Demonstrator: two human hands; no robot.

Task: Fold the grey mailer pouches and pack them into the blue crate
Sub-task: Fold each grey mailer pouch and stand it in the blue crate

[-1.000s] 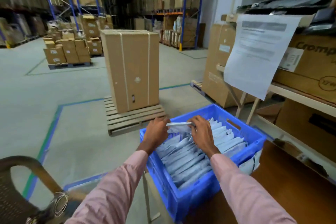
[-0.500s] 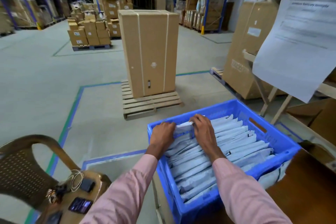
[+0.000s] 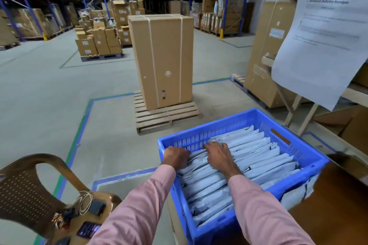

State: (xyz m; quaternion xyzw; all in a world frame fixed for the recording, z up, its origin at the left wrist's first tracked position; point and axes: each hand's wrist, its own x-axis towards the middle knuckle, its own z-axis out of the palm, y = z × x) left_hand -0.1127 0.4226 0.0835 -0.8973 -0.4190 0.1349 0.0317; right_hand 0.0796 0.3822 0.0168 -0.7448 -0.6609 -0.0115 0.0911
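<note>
head view from over the person's shoulders: both hands are down in the far-left corner of the blue crate (image 3: 310, 157). left hand (image 3: 176, 157) sits against the crate's left wall with its fingers curled down onto the edge of a folded grey pouch (image 3: 196, 157); it seems to grip that edge, though the fingertips are hidden. right hand (image 3: 218, 155) lies just to the right, knuckles up, fingers bent and pressing on the same pouch and its neighbours; whether it pinches anything i cannot tell. pink sleeves (image 3: 264, 211) run back toward the near edge.

grey mailer pouches (image 3: 258, 157) fill the crate in a tight row standing on edge, from the near wall to the far one. the crate rests on a brown table (image 3: 342, 205), with one more pouch (image 3: 298, 193) hanging outside its right wall.

to the right a printed sheet (image 3: 326, 36) hangs from the shelving; its heading is blurred and looks like "delivery receipts", the rest unreadable. farther out a tall strapped carton (image 3: 162, 59) stands on a wooden pallet (image 3: 165, 115), its small labels too small to read. near left is a brown plastic chair (image 3: 29, 191) holding phones and a cable.
</note>
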